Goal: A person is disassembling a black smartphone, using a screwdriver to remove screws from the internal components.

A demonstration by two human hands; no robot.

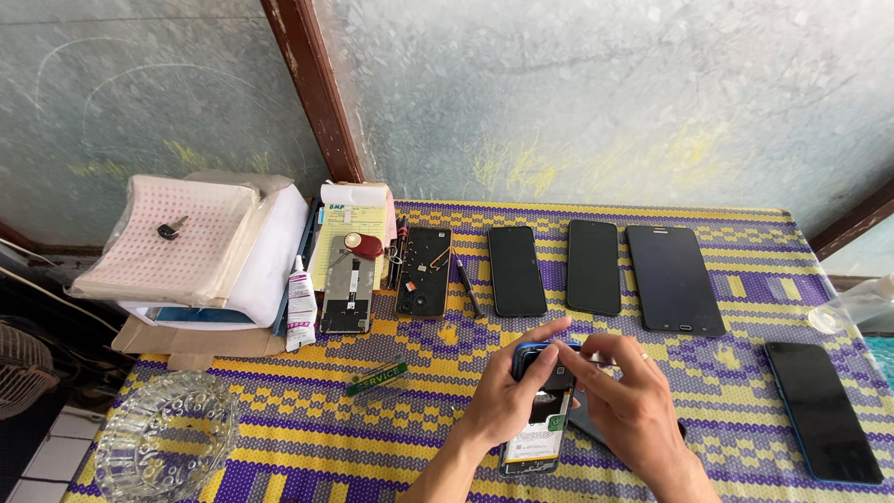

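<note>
My left hand grips an opened blue-framed phone with its back off, showing a battery and dark board. Its fingers curl over the phone's top edge. My right hand, with a ring on one finger, pinches at the phone's upper right part; what it pinches is too small to tell. A dark back cover lies under my right hand. Both hands hover low over the purple and yellow woven cloth.
Three dark phones lie in a row at the back, another at the right. Opened phone parts, a glue tube, a pen, a glass ashtray and stacked boxes stand left.
</note>
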